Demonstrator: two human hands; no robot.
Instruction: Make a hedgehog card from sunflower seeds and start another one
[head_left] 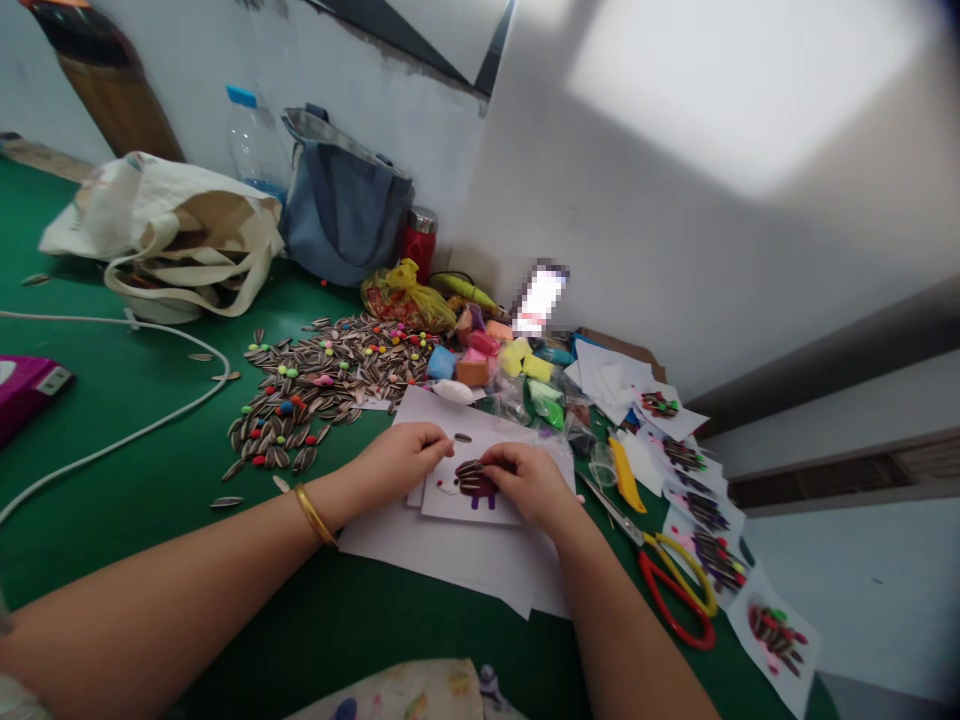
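A small hedgehog figure [474,484] of dark red clay, with purple legs and a few striped sunflower seeds on its back, lies on a white paper card [450,510]. My right hand [529,485] comes in from the right, its thumb and fingers pinched on a sunflower seed at the figure's back. Left of the figure, my left hand [409,462] hovers over the paper with thumb and forefinger closed together; whatever they hold is too small to name. Just beyond its fingertips is a loose sunflower seed [463,437]. Larger white sheets [450,560] lie beneath the card.
Striped seeds mixed with coloured beads form a pile [337,370] at left. Bright clay blocks [472,372] lie behind the paper, near a lit phone [541,298]. Scissors [675,585] and several finished seed cards [776,635] line the right edge. A white cable [172,410] crosses the green table.
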